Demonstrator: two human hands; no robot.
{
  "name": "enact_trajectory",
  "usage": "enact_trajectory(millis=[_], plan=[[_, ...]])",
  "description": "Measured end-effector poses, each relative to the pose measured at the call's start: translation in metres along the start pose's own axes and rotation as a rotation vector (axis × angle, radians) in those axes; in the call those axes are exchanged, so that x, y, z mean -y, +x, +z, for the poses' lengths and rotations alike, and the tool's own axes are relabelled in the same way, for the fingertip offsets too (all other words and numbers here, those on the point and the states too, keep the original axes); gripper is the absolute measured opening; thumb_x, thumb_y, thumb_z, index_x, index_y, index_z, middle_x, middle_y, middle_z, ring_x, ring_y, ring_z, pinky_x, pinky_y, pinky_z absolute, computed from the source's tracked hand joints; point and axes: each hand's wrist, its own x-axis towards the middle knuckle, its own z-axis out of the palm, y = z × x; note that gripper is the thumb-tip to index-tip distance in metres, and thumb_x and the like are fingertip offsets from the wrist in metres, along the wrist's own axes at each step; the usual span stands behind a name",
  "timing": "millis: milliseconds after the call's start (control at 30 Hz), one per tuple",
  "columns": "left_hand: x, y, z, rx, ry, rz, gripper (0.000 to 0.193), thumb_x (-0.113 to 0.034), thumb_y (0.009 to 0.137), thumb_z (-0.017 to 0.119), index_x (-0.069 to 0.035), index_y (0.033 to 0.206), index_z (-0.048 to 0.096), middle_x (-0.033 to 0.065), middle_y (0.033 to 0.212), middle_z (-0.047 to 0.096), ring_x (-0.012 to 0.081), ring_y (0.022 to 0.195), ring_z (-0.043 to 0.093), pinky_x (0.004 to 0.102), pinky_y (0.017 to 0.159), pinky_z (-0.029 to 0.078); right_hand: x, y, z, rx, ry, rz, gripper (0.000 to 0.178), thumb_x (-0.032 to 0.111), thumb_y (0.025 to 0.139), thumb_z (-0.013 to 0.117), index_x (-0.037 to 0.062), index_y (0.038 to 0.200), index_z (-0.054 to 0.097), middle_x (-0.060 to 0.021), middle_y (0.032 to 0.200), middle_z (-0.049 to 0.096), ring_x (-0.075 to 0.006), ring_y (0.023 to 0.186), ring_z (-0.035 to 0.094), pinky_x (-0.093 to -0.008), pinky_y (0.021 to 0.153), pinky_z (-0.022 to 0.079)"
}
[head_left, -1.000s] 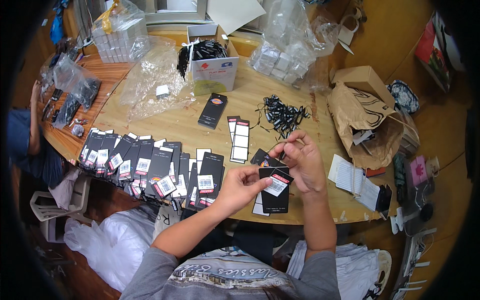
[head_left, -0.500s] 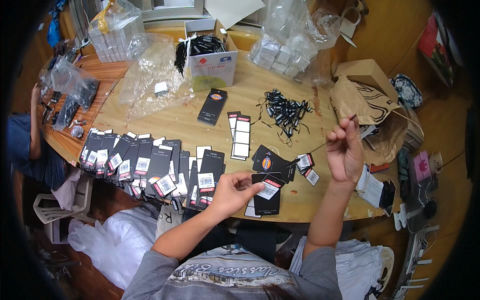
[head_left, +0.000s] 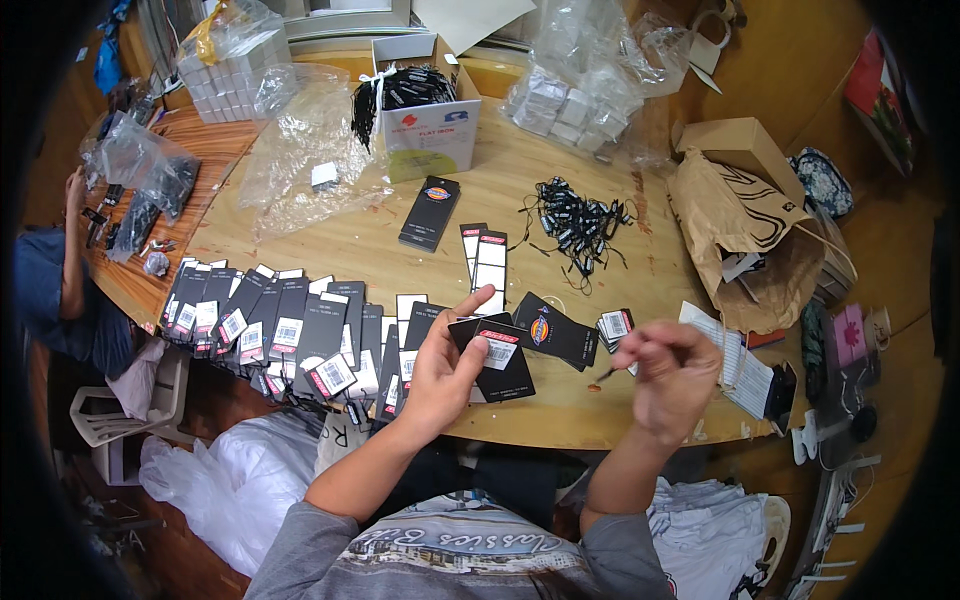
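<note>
My left hand (head_left: 445, 365) grips a black tag (head_left: 510, 382) with a white sticker (head_left: 502, 355); my right hand (head_left: 672, 385) pinches a thin dark cord (head_left: 598, 384). Overlapping tags (head_left: 288, 312) lie on the left; farther off, a cord heap (head_left: 578, 225) lies left of a paper bag (head_left: 720, 225).

Grey shirt (head_left: 385, 545), short sleeves (head_left: 312, 525), chest print (head_left: 470, 535) (lettered)

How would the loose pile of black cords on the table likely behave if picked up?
The pile of black cords would probably be floppy, since thin loops and ends splay across the table. It may come up tangled, as many strands cross. It looks light, being thin cord with small dark pieces.
</note>
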Motion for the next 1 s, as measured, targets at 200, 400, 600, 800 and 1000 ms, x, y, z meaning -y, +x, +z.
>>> enact_trajectory(millis=[200, 400, 600, 800, 1000], plan=[[-0.004, -0.008, 0.01, -0.051, 0.023, 0.069, 0.015, -0.002, 0.08, 0.05, -0.003, 0.081, 0.035, 0.001, 0.07, 0.046, 0.0036, 0.061, 0.044, 0.0162, 0.054, 0.037, -0.037, -0.019, 0.011, 0.033, -0.279, 0.029, 0.011, -0.009, 0.065, 0.061, -0.0032, 0.073, 0.055, -0.0113, 0.081, 0.054, -0.0146, 0.069, 0.054, -0.023, 0.063, 0.044], [-0.011, -0.013, 0.017, -0.141, 0.166, 0.229, 0.021, 0.002, 0.073, 0.06, 0.003, 0.089, 0.046, 0.0068, 0.079, 0.057, 0.0078, 0.072, 0.054, 0.0188, 0.063, 0.045, -0.051, -0.024, 0.019, 0.059, -0.485, -0.144, 0.015, -0.01, 0.061, 0.061, -0.0022, 0.072, 0.054, -0.0119, 0.09, 0.052, -0.0159, 0.079, 0.052, -0.0246, 0.072, 0.042], [-0.007, -0.015, 0.013, -0.166, 0.34, 0.443, 0.021, 0.002, 0.069, 0.063, 0.003, 0.086, 0.05, 0.0097, 0.078, 0.059, 0.0104, 0.068, 0.058, 0.021, 0.059, 0.048, -0.051, -0.029, 0.021, 0.072, -0.293, -0.059, 0.015, -0.012, 0.065, 0.057, -0.0041, 0.075, 0.051, -0.0139, 0.093, 0.051, -0.0164, 0.083, 0.051, -0.0263, 0.077, 0.041], [0.001, -0.016, 0.009, -0.093, 0.393, 0.569, 0.023, 0.006, 0.069, 0.061, 0.004, 0.088, 0.048, 0.0117, 0.077, 0.059, 0.0146, 0.066, 0.06, 0.0228, 0.059, 0.048, -0.049, -0.031, 0.02, 0.06, -0.244, 0.039, 0.015, -0.012, 0.067, 0.055, -0.0033, 0.076, 0.049, -0.0136, 0.093, 0.05, -0.0156, 0.084, 0.051, -0.0258, 0.076, 0.041], [0.001, -0.013, 0.006, -0.066, 0.377, 0.525, 0.022, 0.009, 0.069, 0.058, 0.004, 0.088, 0.048, 0.0128, 0.077, 0.058, 0.0171, 0.068, 0.061, 0.0236, 0.059, 0.049, -0.048, -0.027, 0.015, 0.129, -0.09, 0.153, 0.014, -0.013, 0.069, 0.052, -0.0027, 0.078, 0.048, -0.0113, 0.093, 0.048, -0.0126, 0.083, 0.049, -0.0227, 0.073, 0.041]])
